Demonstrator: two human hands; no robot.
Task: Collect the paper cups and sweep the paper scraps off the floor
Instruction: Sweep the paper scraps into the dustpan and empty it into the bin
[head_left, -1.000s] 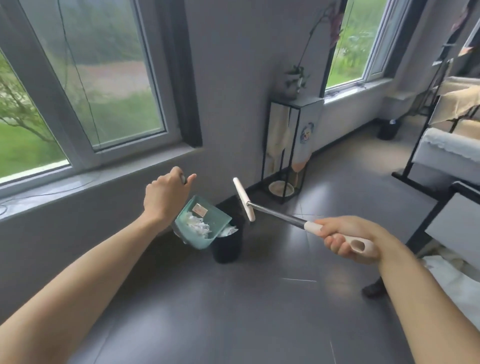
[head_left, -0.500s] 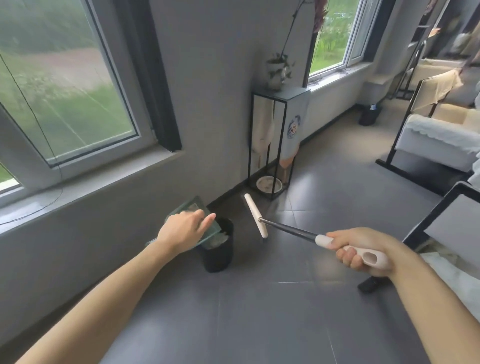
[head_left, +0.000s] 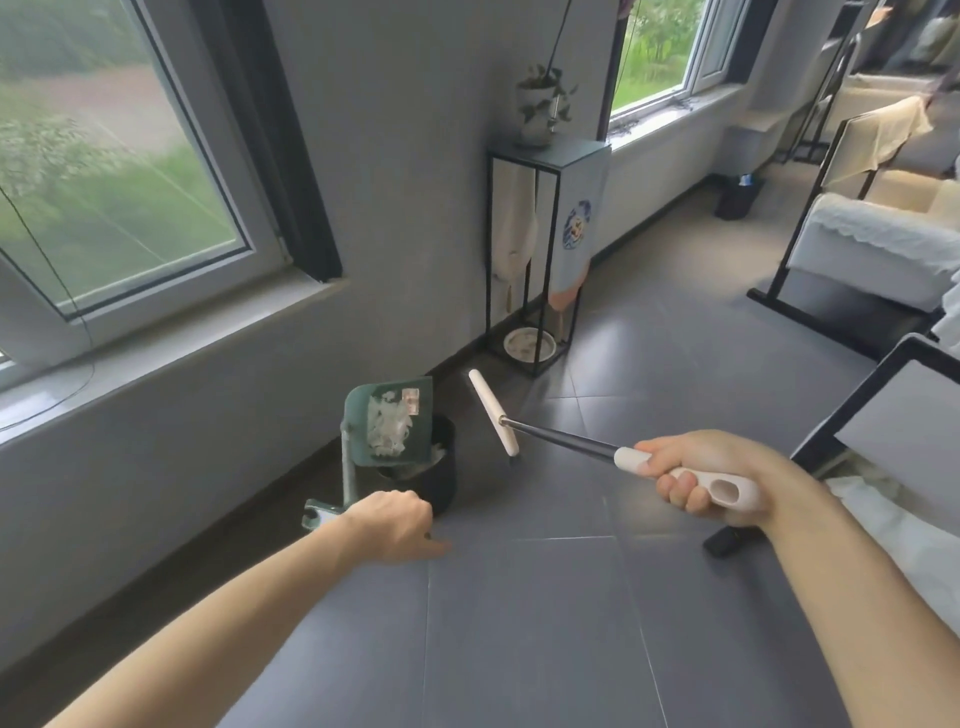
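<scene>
My left hand (head_left: 390, 526) grips the handle of a green dustpan (head_left: 393, 420). The pan is tipped up on end over a small black bin (head_left: 435, 482) by the wall. White paper scraps (head_left: 387, 431) cling to the pan's inner face, and more scraps show inside the bin. My right hand (head_left: 698, 475) grips the white handle of a broom (head_left: 493, 412). The broom's white head hangs in the air just right of the bin.
A black metal plant stand (head_left: 540, 260) with a potted plant and a dish stands against the wall behind the bin. Chairs with white covers (head_left: 872, 249) line the right side. A second black bin (head_left: 737, 196) sits far back. Grey tiled floor (head_left: 519, 623) lies below my arms.
My left hand has dropped low and turned the dustpan from lying over the bin to standing on end above it. The broom stays about where it was.
</scene>
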